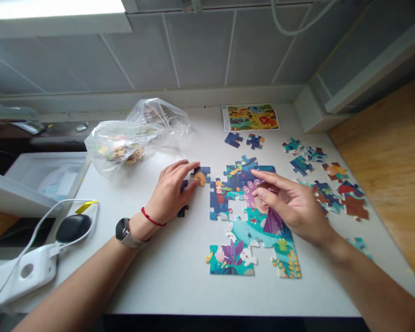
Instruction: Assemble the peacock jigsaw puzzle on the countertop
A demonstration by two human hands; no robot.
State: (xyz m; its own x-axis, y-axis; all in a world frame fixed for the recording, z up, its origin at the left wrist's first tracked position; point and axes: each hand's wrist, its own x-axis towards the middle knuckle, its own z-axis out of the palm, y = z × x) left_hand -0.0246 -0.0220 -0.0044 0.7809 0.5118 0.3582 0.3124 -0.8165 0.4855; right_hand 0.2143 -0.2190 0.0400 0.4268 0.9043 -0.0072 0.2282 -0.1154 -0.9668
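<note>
Jigsaw, part-assembled, lying on a white counter: blue, teal and purple sections joined, with gaps left between them. Left hand: curled, fingertips pressing on a blue-and-orange piece at the jigsaw's upper left, with dark blue pieces just beside the fingers. Right hand: thumb and forefinger closed on a reddish piece, held above the purple section (most of the piece is hidden by the fingers).

Step in hand, as judged: fitting single pieces to the assembled edges. Next move, as judged: each held piece needs its tabs matched to a gap, and the left-hand piece needs seating snugly against its neighbour.

Also present: two blue loose pieces near the top, more loose pieces to the right, picture card against the wall, clear plastic bag holding further pieces, wristwatch and red cord on the left wrist, white power bank with cable, black case, wooden board at the right.
</note>
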